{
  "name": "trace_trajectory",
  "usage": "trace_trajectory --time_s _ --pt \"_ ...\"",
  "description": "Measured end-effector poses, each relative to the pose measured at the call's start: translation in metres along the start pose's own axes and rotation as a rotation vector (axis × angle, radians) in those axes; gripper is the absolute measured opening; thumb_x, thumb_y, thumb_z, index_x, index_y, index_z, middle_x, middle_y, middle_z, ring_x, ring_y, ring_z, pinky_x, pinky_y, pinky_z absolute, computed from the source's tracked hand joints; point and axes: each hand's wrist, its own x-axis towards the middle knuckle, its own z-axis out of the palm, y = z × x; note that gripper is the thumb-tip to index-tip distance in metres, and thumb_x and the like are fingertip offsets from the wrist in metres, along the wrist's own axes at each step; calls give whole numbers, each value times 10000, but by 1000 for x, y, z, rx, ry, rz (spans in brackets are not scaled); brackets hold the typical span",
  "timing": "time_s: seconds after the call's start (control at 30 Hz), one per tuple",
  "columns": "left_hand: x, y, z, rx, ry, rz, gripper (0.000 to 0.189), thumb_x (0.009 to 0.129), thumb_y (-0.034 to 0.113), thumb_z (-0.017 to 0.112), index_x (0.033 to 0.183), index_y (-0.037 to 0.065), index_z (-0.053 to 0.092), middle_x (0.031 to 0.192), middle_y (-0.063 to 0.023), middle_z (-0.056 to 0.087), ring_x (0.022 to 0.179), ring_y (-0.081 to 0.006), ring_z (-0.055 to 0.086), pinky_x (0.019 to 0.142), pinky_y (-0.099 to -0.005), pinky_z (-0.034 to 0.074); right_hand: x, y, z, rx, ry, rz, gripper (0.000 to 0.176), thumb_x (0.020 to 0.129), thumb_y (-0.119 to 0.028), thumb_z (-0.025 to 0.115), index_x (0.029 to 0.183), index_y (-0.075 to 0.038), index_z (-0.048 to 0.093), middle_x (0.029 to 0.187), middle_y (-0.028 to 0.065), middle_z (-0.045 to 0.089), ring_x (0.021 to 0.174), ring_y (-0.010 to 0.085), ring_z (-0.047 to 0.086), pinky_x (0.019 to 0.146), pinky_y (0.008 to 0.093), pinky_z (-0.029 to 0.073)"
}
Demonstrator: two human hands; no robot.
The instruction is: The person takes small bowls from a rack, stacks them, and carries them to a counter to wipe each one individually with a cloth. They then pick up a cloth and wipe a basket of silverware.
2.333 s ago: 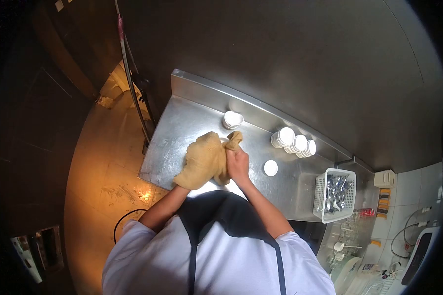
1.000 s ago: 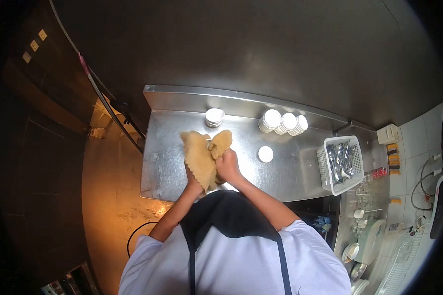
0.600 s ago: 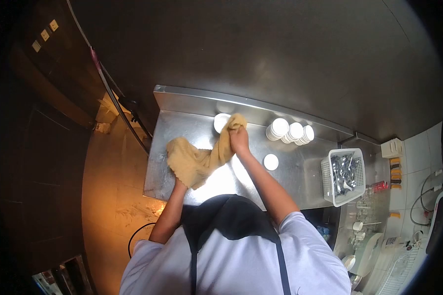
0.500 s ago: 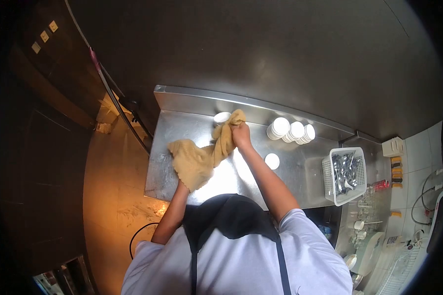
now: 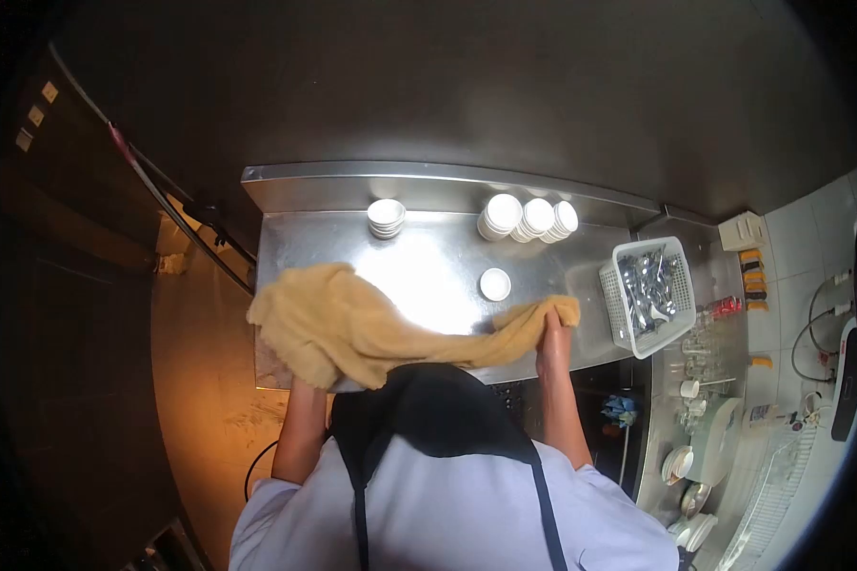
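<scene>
Cloth (image 5: 328,309) now stretched wider, left hand hidden beneath

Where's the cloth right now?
Head view, just below centre: the cloth stretches along the near edge of the counter to the right hand, nearer the person than the lone bowl.

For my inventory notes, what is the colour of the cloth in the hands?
Yellowish tan cloth, seen in the head view.
</scene>
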Motion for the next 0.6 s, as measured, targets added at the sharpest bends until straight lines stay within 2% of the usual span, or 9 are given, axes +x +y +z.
trace_trajectory --time_s 0.03,0.07,0.13,0.2,0.27,0.33,0.43,0.57,0.6 --pt "3 1 14 -46 -37 24 489 913 263 720 1315 45 547 1191 -87 629 1129 -243 610 1000 -378 503 8 0 -2 -62 56 -63 376 1034 -277 592 1325 -38 599 1281 97 645 1179 229 631 982 378 520" --pt "7 1 31 -96 -82 45 481 921 258 714 1320 46 547 1194 -85 629 1130 -239 611 999 -376 505 32 17 -2 -243 132 -196 358 1001 -267 625 1198 29 670 1113 138 717 1053 274 700 923 385 539" --pt "13 -2 70 -196 -185 63 466 938 248 700 1330 48 546 1199 -82 629 1131 -232 612 999 -373 509 83 55 8 -660 144 -296 350 960 -284 659 1133 17 699 1085 216 722 1017 380 704 895 418 540" --pt "18 -8 111 -302 -284 58 452 954 238 687 1340 50 545 1205 -78 630 1133 -225 614 998 -370 513 68 40 52 -1082 151 -442 307 917 -268 681 1075 -6 708 1088 258 707 1017 453 672 860 464 540" --pt "20 -17 145 -380 -367 26 437 971 228 674 1350 52 544 1211 -75 630 1134 -218 615 997 -367 517 82 68 67 -1185 12 -545 282 898 -264 698 1037 -19 701 1034 240 721 989 455 672 837 501 538" --pt "22 -29 172 -440 -416 -9 423 988 218 660 1360 55 543 1217 -71 630 1135 -211 616 996 -364 522 68 65 86 -938 -260 -433 256 900 -226 696 1034 -8 691 981 248 717 958 449 680 815 507 540" --pt "19 -57 198 -510 -419 -62 403 1013 203 640 1375 58 541 1226 -66 631 1137 -201 619 995 -360 528 30 67 121 -665 -402 -608 203 931 -171 663 1063 -18 681 1002 262 708 940 456 679 803 523 535" --pt "-5 -101 212 -591 -327 -101 377 1046 183 614 1396 62 539 1238 -59 631 1140 -187 621 993 -354 536 -5 31 146 -851 -468 -552 251 951 -175 652 1154 -28 660 1019 266 708 940 465 680 813 519 539" --pt "-5 -63 180 -482 -245 -79 390 1036 189 627 1390 50 543 1225 -62 637 1132 -191 624 994 -353 536 -8 19 151 -903 -506 -516 258 956 -172 647 1171 -29 653 1021 265 709 939 466 680 814 518 540"
